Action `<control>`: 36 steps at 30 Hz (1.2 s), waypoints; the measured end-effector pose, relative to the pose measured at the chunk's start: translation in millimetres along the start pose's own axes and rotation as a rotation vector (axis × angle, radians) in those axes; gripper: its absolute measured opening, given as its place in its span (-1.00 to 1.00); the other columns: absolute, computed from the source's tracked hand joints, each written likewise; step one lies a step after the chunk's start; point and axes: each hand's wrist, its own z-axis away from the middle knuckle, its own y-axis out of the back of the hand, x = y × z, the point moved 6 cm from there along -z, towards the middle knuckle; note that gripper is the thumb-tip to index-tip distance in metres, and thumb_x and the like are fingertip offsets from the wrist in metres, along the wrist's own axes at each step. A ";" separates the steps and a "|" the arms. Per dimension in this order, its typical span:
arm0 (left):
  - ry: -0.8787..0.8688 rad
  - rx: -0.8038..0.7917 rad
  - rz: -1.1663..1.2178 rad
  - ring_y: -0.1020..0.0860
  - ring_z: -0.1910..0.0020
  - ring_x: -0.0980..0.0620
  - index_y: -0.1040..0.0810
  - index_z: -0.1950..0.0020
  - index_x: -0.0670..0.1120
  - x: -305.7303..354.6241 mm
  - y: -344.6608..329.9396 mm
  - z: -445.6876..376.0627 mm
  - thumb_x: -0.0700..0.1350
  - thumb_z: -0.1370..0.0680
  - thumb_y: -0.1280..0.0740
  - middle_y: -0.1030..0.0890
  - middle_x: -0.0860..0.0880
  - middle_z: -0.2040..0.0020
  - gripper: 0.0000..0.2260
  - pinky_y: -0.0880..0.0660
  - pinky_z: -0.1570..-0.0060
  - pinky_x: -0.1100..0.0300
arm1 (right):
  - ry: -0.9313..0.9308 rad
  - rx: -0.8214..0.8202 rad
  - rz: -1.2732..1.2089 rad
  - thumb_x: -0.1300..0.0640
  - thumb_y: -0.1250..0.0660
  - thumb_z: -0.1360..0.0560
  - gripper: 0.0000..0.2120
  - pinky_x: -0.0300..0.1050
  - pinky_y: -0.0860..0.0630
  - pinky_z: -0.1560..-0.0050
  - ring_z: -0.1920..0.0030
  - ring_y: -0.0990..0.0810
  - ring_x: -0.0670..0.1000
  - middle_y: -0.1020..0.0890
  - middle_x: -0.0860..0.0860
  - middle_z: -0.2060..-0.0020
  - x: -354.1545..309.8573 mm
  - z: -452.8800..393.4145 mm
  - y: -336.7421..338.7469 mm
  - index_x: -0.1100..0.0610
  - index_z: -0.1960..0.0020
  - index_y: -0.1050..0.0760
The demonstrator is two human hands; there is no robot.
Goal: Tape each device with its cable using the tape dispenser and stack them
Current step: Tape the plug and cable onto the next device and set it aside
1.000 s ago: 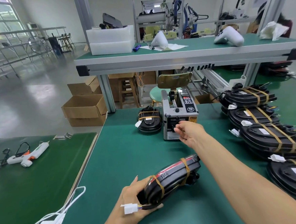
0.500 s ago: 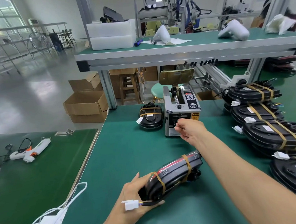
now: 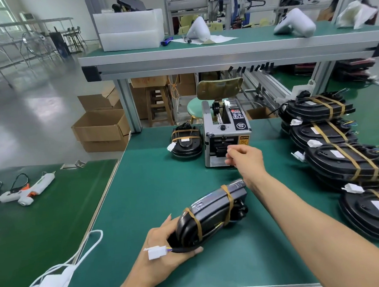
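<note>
With the left hand (image 3: 168,245) gripping the black device (image 3: 211,213) on the tabletop (image 3: 155,186) just in front of the tape dispenser (image 3: 225,136), the right hand (image 3: 244,159), fingers pinched at its outlet, should draw tape straight out.

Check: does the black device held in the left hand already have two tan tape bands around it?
Yes: the black oval device gripped by the left hand carries two tan tape bands, one near each end.
</note>
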 end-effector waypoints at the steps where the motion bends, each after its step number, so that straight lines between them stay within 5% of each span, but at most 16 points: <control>1: 0.024 0.001 0.020 -0.72 -0.07 0.14 -0.58 -0.33 0.37 -4.3 0.1 0.7 0.10 -0.39 -0.64 -0.76 0.19 -0.12 -0.45 -0.37 -0.57 -0.21 | 0.035 0.018 0.008 0.26 -0.38 -0.60 -0.81 -0.18 -0.68 0.04 0.32 -0.68 -0.08 -0.73 0.03 0.12 0.7 -0.4 0.6 0.18 -0.17 -0.69; 3: 0.064 0.021 0.037 -0.68 0.06 0.14 -0.67 -0.20 0.27 -12.3 0.6 2.1 0.14 -0.37 -0.63 -0.78 0.14 0.00 -0.58 -0.49 -0.46 -0.08 | 0.074 0.028 0.014 0.22 -0.38 -0.61 -0.75 -0.07 -0.67 -0.10 0.28 -0.71 -0.08 -0.75 0.00 0.10 3.2 0.7 -1.0 0.11 -0.27 -0.65; 5: 0.079 0.050 0.042 -0.62 0.13 0.20 -0.71 -0.08 0.21 -14.5 2.2 3.0 0.17 -0.35 -0.63 -0.76 0.09 0.09 -0.67 -0.59 -0.13 0.09 | 0.080 0.018 -0.011 0.19 -0.38 -0.61 -0.67 -0.04 -0.66 -0.16 0.23 -0.74 -0.08 -0.76 -0.04 0.09 7.1 3.4 -4.5 0.09 -0.36 -0.60; 9: 0.058 0.087 0.028 -0.59 0.19 0.14 -0.72 -0.03 0.09 -19.5 6.1 5.1 0.14 -0.36 -0.65 -0.72 0.01 0.14 -0.68 -0.57 0.14 0.13 | 0.066 -0.022 -0.073 0.22 -0.35 -0.62 -0.55 0.01 -0.65 -0.20 0.21 -0.74 -0.08 -0.76 -0.10 0.16 14.6 8.8 -14.5 0.11 -0.51 -0.46; 16: 0.040 0.055 -0.012 -0.71 0.05 0.13 -0.68 -0.28 0.18 -22.3 15.2 8.8 0.21 -0.40 -0.65 -0.78 0.07 -0.03 -0.53 -0.63 -0.01 0.26 | 0.067 -0.064 -0.136 0.25 -0.37 -0.62 -0.50 -0.02 -0.62 -0.26 0.22 -0.72 -0.08 -0.71 0.18 -0.03 16.2 12.0 -23.3 0.10 -0.55 -0.41; 20: 0.096 0.068 0.025 -0.70 0.07 0.06 -0.69 -0.26 0.17 -29.9 20.3 16.9 0.20 -0.38 -0.65 -0.78 0.02 0.00 -0.52 -0.65 0.01 0.11 | 0.030 -0.043 -0.241 0.29 -0.37 -0.62 -0.54 -0.13 -0.64 -0.09 0.30 -0.65 -0.13 -0.69 0.09 0.09 21.2 12.1 -27.8 0.11 -0.50 -0.47; 24: 0.102 0.112 0.038 -0.64 0.17 0.20 -0.72 -0.15 0.19 -25.3 19.8 18.6 0.17 -0.35 -0.63 -0.77 0.05 0.09 -0.61 -0.59 0.11 0.30 | 0.013 -0.038 -0.268 0.31 -0.36 -0.62 -0.57 -0.16 -0.65 -0.06 0.31 -0.63 -0.14 -0.69 0.06 0.10 20.9 13.4 -31.1 0.09 -0.47 -0.50; 31: 0.050 0.087 0.064 -0.67 0.09 0.13 -0.70 -0.23 0.18 -20.6 18.7 19.2 0.16 -0.39 -0.65 -0.77 0.01 0.01 -0.57 -0.62 -0.02 0.20 | 0.020 0.088 -0.209 0.29 -0.37 -0.60 -0.72 -0.06 -0.66 -0.13 0.35 -0.60 -0.11 -0.69 0.04 0.07 23.1 12.5 -19.9 0.12 -0.28 -0.64; 36: 0.061 0.091 0.078 -0.67 0.07 0.17 -0.72 -0.22 0.19 -23.4 17.7 18.9 0.15 -0.37 -0.65 -0.78 0.02 0.00 -0.57 -0.61 -0.03 0.28 | 0.044 0.105 -0.228 0.28 -0.37 -0.61 -0.65 -0.18 -0.65 -0.01 0.37 -0.57 -0.13 -0.67 0.04 0.09 17.6 15.0 -21.5 0.13 -0.38 -0.57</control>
